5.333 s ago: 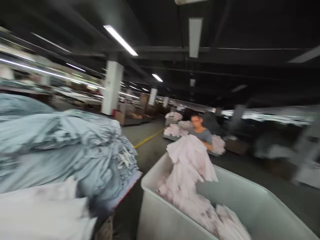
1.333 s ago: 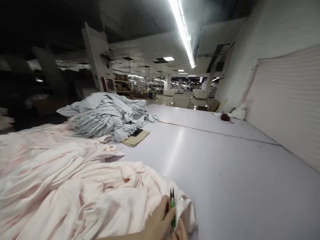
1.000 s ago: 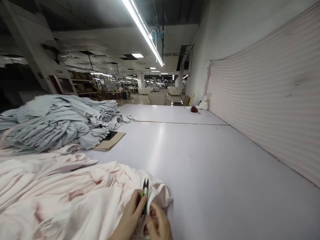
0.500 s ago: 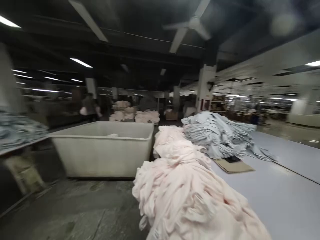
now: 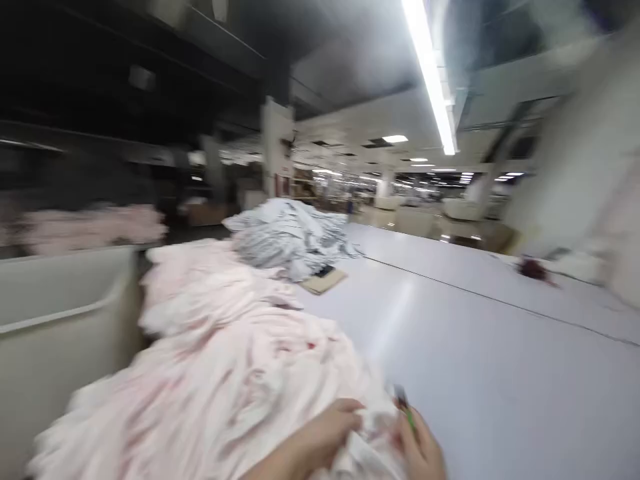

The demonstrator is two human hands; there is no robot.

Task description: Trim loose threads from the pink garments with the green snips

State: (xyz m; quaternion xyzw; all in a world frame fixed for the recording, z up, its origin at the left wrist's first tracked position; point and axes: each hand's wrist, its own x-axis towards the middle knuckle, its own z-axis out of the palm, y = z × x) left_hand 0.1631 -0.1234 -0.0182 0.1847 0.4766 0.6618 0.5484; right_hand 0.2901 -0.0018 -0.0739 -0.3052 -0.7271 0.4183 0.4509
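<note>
Head view: our left hand [image 5: 327, 433] pinches soft, rumpled pale-pink cloth [image 5: 225, 373] heaped on the smooth white tabletop [image 5: 480, 373]; our right hand [image 5: 424, 448] now grips the green-handled snips [image 5: 407, 408], blurred, a second ago in the left

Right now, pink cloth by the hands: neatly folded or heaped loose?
Heaped loose: the pink cloth lies in uneven, bunched creases, with no squared edges or neat stack showing.

cloth heap [image 5: 225, 387]: on table [image 5: 500, 387], left side. bin [image 5: 55, 380]: left of cloth heap. second heap [image 5: 293, 233]: behind (card sheet [image 5: 326, 283] at its front).
</note>
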